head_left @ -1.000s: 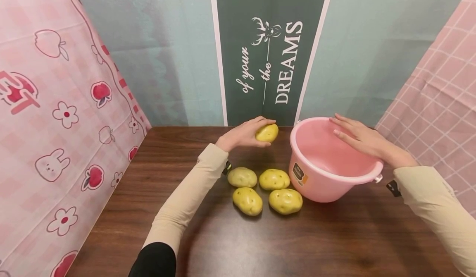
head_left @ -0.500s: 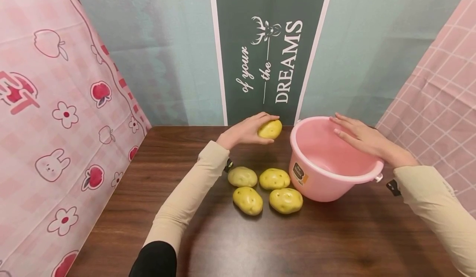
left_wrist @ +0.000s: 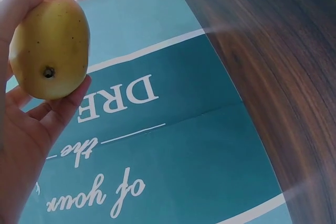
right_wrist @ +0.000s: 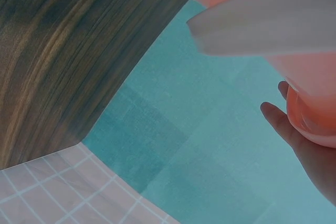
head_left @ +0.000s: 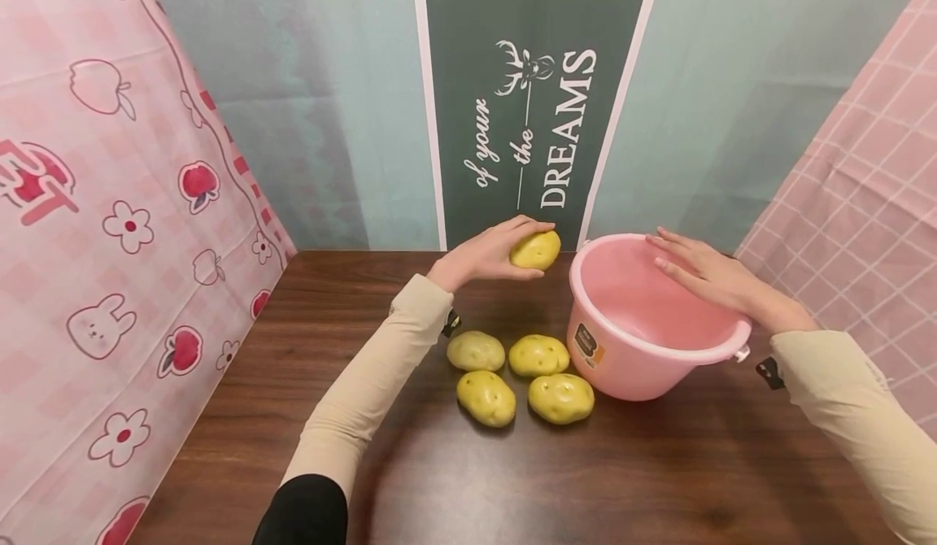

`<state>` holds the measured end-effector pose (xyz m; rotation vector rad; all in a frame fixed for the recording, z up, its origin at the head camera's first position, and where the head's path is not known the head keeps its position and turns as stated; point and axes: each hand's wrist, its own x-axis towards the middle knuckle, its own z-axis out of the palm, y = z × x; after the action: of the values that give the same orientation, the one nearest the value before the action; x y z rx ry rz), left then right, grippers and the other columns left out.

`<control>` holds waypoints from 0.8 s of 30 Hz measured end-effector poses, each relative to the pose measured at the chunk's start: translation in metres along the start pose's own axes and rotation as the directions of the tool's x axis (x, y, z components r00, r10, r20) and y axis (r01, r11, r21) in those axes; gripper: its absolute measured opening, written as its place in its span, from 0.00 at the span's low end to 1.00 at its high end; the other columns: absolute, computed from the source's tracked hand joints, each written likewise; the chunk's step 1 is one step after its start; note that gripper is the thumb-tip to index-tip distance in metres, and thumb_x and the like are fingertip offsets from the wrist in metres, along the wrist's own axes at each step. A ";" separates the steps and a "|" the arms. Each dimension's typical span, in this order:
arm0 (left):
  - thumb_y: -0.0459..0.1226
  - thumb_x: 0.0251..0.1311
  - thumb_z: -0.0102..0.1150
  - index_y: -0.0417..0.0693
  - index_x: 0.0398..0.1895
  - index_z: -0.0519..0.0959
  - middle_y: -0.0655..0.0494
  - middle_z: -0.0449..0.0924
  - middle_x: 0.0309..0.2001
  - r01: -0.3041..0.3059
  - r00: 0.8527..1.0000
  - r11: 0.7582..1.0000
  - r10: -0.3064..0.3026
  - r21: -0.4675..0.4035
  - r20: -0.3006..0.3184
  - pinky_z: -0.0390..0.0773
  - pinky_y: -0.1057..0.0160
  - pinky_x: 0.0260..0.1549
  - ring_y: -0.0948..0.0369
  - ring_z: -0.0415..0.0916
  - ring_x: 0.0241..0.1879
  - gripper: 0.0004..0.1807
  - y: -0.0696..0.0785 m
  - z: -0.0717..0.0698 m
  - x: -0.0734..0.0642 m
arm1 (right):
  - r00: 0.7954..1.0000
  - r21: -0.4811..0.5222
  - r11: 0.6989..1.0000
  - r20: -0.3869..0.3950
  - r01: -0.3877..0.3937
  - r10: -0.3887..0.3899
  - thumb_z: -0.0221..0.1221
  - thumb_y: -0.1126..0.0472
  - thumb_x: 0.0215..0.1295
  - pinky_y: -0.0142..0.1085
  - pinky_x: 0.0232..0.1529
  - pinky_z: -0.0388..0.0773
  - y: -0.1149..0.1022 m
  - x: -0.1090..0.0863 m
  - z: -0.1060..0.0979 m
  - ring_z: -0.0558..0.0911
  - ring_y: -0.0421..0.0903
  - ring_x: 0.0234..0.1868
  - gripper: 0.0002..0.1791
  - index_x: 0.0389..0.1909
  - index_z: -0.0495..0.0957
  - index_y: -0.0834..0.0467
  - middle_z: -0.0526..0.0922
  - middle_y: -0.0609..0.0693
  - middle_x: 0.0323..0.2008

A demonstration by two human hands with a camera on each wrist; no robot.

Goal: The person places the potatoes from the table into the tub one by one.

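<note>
My left hand (head_left: pixel 489 254) grips a yellow potato (head_left: pixel 536 250) between thumb and fingers, raised near the table's back edge, left of the bucket. In the left wrist view this potato (left_wrist: pixel 52 45) shows a dark pit on its skin. A pink plastic bucket (head_left: pixel 637 370) stands upright on the right, with a label on its side and nothing visible inside. Over its right rim lies my right hand (head_left: pixel 713 281), fingers straight. In the right wrist view that hand (right_wrist: pixel 310 156) is partly hidden by the bucket.
Several more potatoes lie grouped on the dark wooden table (head_left: pixel 454 480), left of the bucket: a paler potato (head_left: pixel 476 351), a back potato (head_left: pixel 539 355), and front potatoes (head_left: pixel 486 398) (head_left: pixel 561 398). Patterned cloths hang behind and on both sides.
My left hand has lifted the potato slightly and carried it a little to the right, towards the bucket. The right hand and the bucket stay in place.
</note>
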<state>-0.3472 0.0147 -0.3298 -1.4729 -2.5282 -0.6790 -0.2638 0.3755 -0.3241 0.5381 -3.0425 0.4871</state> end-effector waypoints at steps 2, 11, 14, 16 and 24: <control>0.56 0.49 0.63 0.57 0.67 0.62 0.60 0.67 0.56 -0.001 1.000 1.000 0.001 0.002 0.001 0.68 0.71 0.48 0.67 0.66 0.49 0.41 0.001 -0.001 0.001 | 1.000 -0.003 1.000 -0.005 0.004 -0.004 0.46 0.44 0.69 0.68 0.55 0.51 0.000 0.000 0.001 0.53 0.64 0.68 0.30 0.70 0.55 0.45 0.50 0.54 0.72; 0.53 0.49 0.64 0.52 0.66 0.63 0.57 0.67 0.56 -0.065 0.997 0.998 0.065 0.000 -0.052 0.69 0.67 0.48 0.64 0.66 0.49 0.41 0.005 -0.007 0.006 | 1.000 -0.009 1.000 -0.016 0.019 -0.020 0.47 0.46 0.68 0.67 0.55 0.52 0.000 0.001 -0.002 0.54 0.64 0.68 0.30 0.70 0.57 0.46 0.51 0.54 0.71; 0.54 0.50 0.64 0.51 0.66 0.63 0.56 0.67 0.56 -0.080 0.995 0.997 0.081 0.007 -0.059 0.69 0.67 0.48 0.64 0.67 0.50 0.41 0.006 -0.008 0.008 | 1.000 -0.009 1.000 -0.015 0.020 -0.020 0.48 0.46 0.68 0.67 0.56 0.52 0.000 0.001 -0.002 0.54 0.64 0.68 0.30 0.70 0.57 0.46 0.51 0.54 0.71; 0.54 0.50 0.63 0.50 0.66 0.63 0.56 0.68 0.56 -0.088 0.994 0.996 0.089 0.007 -0.059 0.69 0.67 0.48 0.64 0.67 0.49 0.41 0.006 -0.008 0.008 | 1.000 -0.007 1.000 -0.015 0.018 -0.019 0.48 0.46 0.68 0.67 0.56 0.52 0.000 0.001 -0.002 0.54 0.64 0.68 0.30 0.70 0.57 0.46 0.51 0.54 0.71; 0.55 0.49 0.63 0.54 0.66 0.63 0.60 0.67 0.56 -0.087 0.995 0.996 0.088 0.020 -0.053 0.66 0.73 0.48 0.68 0.66 0.49 0.40 0.010 -0.008 0.013 | 1.000 -0.007 1.000 -0.014 0.004 -0.004 0.46 0.45 0.69 0.68 0.55 0.51 -0.003 -0.002 -0.001 0.53 0.64 0.68 0.30 0.70 0.56 0.46 0.50 0.54 0.72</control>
<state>-0.3462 0.0251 -0.3149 -1.5276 -2.4081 -0.6716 -0.2611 0.3737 -0.3229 0.5386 -3.0283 0.4774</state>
